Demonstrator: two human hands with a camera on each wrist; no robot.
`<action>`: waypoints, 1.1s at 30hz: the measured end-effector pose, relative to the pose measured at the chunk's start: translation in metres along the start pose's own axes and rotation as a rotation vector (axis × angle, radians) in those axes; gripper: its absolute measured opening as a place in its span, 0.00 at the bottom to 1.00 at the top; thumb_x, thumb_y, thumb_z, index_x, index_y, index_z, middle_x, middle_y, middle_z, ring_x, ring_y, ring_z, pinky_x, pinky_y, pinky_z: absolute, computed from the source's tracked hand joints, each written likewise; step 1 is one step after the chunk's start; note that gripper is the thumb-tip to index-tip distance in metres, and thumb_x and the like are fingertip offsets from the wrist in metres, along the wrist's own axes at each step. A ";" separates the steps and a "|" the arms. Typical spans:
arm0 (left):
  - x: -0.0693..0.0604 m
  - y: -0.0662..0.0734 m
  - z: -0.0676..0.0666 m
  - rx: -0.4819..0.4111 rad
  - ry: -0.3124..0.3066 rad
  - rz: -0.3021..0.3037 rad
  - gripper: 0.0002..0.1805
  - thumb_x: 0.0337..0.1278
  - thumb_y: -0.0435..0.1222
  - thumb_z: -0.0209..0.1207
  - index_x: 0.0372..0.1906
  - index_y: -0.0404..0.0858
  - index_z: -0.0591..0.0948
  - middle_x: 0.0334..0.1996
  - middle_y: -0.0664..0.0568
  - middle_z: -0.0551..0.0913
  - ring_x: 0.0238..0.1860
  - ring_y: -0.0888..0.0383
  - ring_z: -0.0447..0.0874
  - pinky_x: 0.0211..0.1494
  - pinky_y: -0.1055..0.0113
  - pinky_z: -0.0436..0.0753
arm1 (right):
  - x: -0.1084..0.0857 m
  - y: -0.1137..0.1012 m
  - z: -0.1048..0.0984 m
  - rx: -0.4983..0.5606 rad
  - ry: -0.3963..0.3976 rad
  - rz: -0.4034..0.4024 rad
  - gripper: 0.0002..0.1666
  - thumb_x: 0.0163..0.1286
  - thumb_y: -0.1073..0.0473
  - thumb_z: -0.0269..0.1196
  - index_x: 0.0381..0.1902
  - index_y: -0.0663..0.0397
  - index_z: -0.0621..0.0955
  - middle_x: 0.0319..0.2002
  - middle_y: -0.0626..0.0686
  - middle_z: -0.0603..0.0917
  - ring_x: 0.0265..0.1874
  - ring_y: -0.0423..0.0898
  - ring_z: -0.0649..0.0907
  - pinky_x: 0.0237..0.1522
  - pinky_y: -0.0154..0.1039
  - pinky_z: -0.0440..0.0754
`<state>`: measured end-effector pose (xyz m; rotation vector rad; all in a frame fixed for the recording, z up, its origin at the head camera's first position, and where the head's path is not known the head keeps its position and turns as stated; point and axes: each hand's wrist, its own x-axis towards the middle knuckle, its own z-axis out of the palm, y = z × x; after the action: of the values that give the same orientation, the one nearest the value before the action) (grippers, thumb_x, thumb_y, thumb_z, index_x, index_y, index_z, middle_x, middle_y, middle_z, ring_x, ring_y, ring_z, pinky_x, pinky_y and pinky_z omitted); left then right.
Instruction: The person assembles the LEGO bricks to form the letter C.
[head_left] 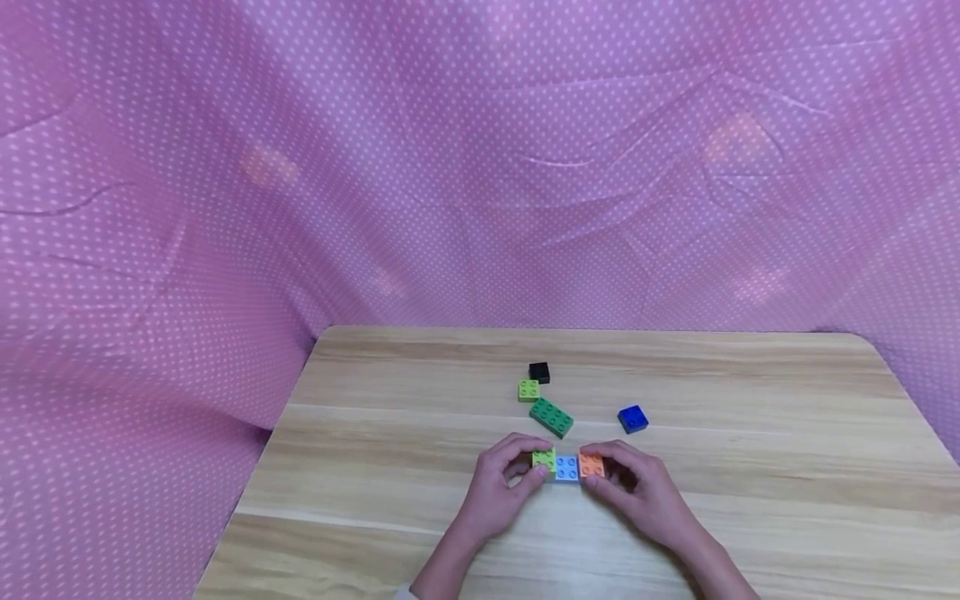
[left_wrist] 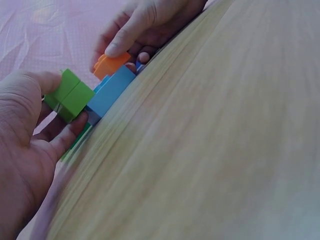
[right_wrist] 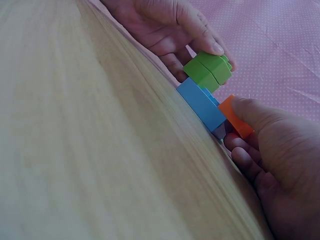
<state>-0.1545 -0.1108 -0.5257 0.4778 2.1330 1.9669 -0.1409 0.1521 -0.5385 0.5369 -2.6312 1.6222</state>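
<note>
A light blue building brick [head_left: 567, 468] rests on the table between the two hands. My left hand [head_left: 493, 492] pinches a lime green piece [head_left: 543, 457] at the blue brick's left end, thumb on the near side; a seam across it [left_wrist: 72, 95] looks like two stacked bricks. With thumb and fingers, my right hand [head_left: 651, 496] holds an orange brick [head_left: 591, 464] over the blue brick's right end. Both pieces sit higher than the blue brick in the wrist views. Whether their studs are fully pressed together cannot be made out.
Beyond the hands lie a long dark green brick [head_left: 551, 417], a lime green brick [head_left: 528, 390] and a black brick [head_left: 539, 372], close together. A dark blue brick [head_left: 633, 418] lies apart to the right. Pink dotted cloth [head_left: 480, 208] hangs behind the wooden table [head_left: 787, 433].
</note>
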 end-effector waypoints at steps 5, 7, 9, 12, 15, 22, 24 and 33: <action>0.002 -0.001 0.002 -0.001 0.004 0.001 0.17 0.69 0.37 0.68 0.60 0.44 0.85 0.57 0.53 0.84 0.56 0.52 0.86 0.58 0.62 0.88 | -0.001 -0.001 -0.002 0.010 -0.002 0.015 0.22 0.70 0.53 0.73 0.61 0.43 0.85 0.47 0.37 0.87 0.35 0.40 0.83 0.36 0.34 0.83; 0.002 -0.002 0.002 0.009 0.003 0.004 0.17 0.70 0.37 0.68 0.60 0.43 0.85 0.57 0.54 0.84 0.55 0.53 0.86 0.57 0.62 0.88 | -0.001 -0.001 -0.003 0.017 -0.004 0.018 0.22 0.71 0.53 0.73 0.61 0.43 0.85 0.47 0.37 0.87 0.35 0.40 0.82 0.36 0.34 0.83; 0.003 -0.003 0.001 0.029 -0.003 0.015 0.17 0.70 0.38 0.68 0.61 0.42 0.84 0.57 0.54 0.84 0.55 0.53 0.86 0.57 0.62 0.88 | -0.001 -0.001 -0.003 0.021 -0.005 0.017 0.21 0.71 0.53 0.72 0.61 0.42 0.85 0.46 0.37 0.87 0.35 0.40 0.82 0.36 0.34 0.83; 0.007 -0.003 -0.002 0.060 -0.007 0.034 0.19 0.73 0.40 0.65 0.64 0.41 0.82 0.59 0.53 0.84 0.57 0.53 0.86 0.59 0.62 0.88 | 0.001 -0.001 -0.004 0.016 -0.005 0.007 0.21 0.71 0.53 0.72 0.61 0.41 0.85 0.47 0.37 0.87 0.35 0.40 0.82 0.36 0.33 0.83; 0.016 -0.007 -0.012 0.074 0.041 0.049 0.19 0.76 0.41 0.62 0.66 0.42 0.80 0.61 0.49 0.84 0.60 0.51 0.85 0.62 0.61 0.85 | 0.002 -0.001 -0.005 0.018 -0.008 0.000 0.22 0.71 0.53 0.73 0.61 0.42 0.85 0.47 0.37 0.87 0.36 0.39 0.83 0.36 0.34 0.83; 0.052 -0.023 -0.042 0.097 0.235 0.117 0.19 0.75 0.36 0.63 0.66 0.40 0.80 0.62 0.48 0.84 0.62 0.45 0.84 0.67 0.58 0.83 | 0.003 -0.001 -0.003 0.028 -0.026 0.012 0.23 0.71 0.52 0.73 0.62 0.45 0.85 0.47 0.38 0.87 0.36 0.40 0.83 0.36 0.34 0.83; 0.062 -0.026 -0.048 0.136 0.245 0.146 0.20 0.73 0.33 0.65 0.65 0.39 0.80 0.62 0.48 0.85 0.63 0.45 0.84 0.68 0.55 0.82 | 0.002 -0.001 -0.003 0.032 -0.029 0.021 0.23 0.71 0.51 0.72 0.62 0.45 0.85 0.47 0.38 0.87 0.36 0.40 0.83 0.36 0.34 0.83; 0.086 -0.024 -0.060 0.324 0.158 0.089 0.28 0.67 0.34 0.69 0.70 0.43 0.78 0.66 0.51 0.83 0.69 0.51 0.79 0.77 0.52 0.73 | 0.001 -0.004 -0.006 0.042 -0.028 0.039 0.22 0.71 0.51 0.72 0.62 0.42 0.85 0.47 0.38 0.87 0.35 0.40 0.83 0.36 0.34 0.83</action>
<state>-0.2586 -0.1360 -0.5376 0.4894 2.5902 1.7586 -0.1416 0.1550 -0.5321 0.5159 -2.6491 1.6967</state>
